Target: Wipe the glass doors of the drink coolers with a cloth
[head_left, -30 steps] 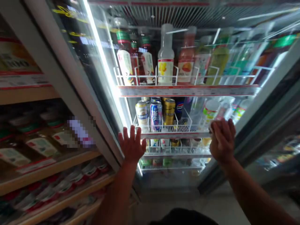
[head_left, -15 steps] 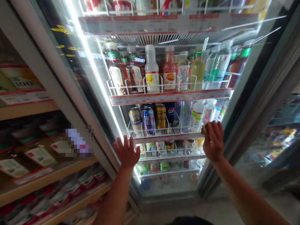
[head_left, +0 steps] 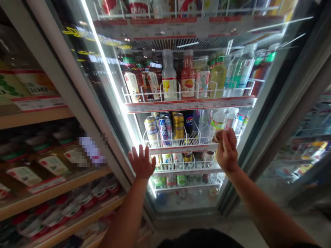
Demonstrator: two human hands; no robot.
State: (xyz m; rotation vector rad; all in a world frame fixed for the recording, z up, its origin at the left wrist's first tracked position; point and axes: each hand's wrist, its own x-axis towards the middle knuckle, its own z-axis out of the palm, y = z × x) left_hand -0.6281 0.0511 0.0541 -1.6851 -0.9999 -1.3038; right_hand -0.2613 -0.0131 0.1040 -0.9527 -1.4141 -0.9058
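A lit drinks cooler (head_left: 121, 113) fills the centre of the frame. On its middle wire shelf (head_left: 181, 146) stand cans (head_left: 168, 129). The left hand (head_left: 141, 163) spreads wide, flat against the door edge; the right hand (head_left: 226, 150), fingers loosely curled, holds nothing at the shelf's right end.

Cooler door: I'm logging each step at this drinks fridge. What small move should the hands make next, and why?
Probably slide the right hand off the can shelf edge. It hovers closed at that shelf front, apparently empty, though I cannot be sure, while the left hand lies flat, fingers spread, against the door frame.
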